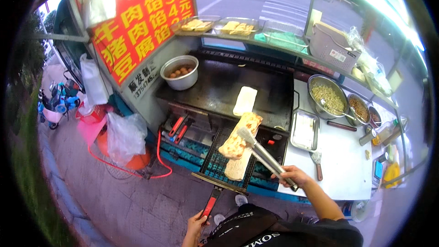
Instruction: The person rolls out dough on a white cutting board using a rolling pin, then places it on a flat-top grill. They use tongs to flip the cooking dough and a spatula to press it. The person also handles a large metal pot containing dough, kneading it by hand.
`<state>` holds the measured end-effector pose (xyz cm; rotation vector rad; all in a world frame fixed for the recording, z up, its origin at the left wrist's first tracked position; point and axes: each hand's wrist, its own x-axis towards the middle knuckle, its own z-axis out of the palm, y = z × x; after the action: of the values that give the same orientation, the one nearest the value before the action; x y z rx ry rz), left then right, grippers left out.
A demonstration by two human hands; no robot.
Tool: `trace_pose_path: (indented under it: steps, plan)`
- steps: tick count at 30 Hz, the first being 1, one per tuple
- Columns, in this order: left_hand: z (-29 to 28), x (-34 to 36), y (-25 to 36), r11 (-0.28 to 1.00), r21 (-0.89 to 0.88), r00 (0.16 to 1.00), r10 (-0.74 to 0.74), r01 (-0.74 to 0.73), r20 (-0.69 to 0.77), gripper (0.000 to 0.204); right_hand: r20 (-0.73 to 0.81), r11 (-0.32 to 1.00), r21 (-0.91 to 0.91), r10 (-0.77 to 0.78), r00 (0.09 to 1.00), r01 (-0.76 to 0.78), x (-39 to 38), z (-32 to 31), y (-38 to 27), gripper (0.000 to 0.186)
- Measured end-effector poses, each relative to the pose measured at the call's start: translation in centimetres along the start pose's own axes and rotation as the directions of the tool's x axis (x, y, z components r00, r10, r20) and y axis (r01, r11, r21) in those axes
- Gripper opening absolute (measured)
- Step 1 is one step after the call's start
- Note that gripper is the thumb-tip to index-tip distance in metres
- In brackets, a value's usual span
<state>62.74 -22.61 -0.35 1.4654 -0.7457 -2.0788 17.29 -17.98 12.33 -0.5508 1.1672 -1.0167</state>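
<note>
My left hand (196, 222) is closed on the red-and-black handle (210, 206) of a wire grill rack (212, 155), pulled out below the griddle. My right hand (290, 176) grips long metal tongs (267, 158), whose tips are on a browned flatbread (228, 148). That bread lies slanted over the rack and reaches up to the griddle's front edge. Under it, a paler browned flatbread (234, 170) lies on the rack. A white rectangle of dough (244, 98) is on the dark griddle (210, 80), behind the browned bread.
A pot of eggs (179, 73) stands at the griddle's left. Right are a metal tray (304, 129), bowls of filling (327, 93), a spatula (318, 169) and bottles (386, 135). Above runs a shelf of baskets (286, 43). A red hose (164, 174) and plastic bags (125, 139) are at left.
</note>
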Motion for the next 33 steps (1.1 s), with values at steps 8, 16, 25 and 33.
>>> trace_pose_path:
  steps: [8, 16, 25, 33]
  plan:
    - [6.9, 6.4, 3.8, 1.0, 0.02, 0.998, -0.022, 0.023, -0.057, 0.041, -0.24, 0.915, -0.265, -0.37, 0.898, 0.306, 1.5, -10.7, -26.5, 0.042]
    - [6.1, 7.8, 1.9, 0.996, -0.093, 0.998, -0.001, -0.006, -0.069, 0.044, -0.498, 0.892, -0.451, -0.276, 0.822, 0.026, 5.8, -20.9, -51.2, 0.031]
    - [7.1, 8.4, 1.1, 0.984, -0.153, 0.994, 0.076, -0.087, -0.078, 0.048, -0.673, 0.552, -0.564, 0.123, 0.729, -0.614, 14.1, -22.8, -61.7, 0.029]
    - [7.7, 7.6, 1.5, 0.99, -0.133, 0.991, 0.032, -0.05, -0.129, 0.05, -0.771, 0.332, -0.53, 0.193, 0.606, -0.78, 21.5, -16.7, -64.3, 0.03]
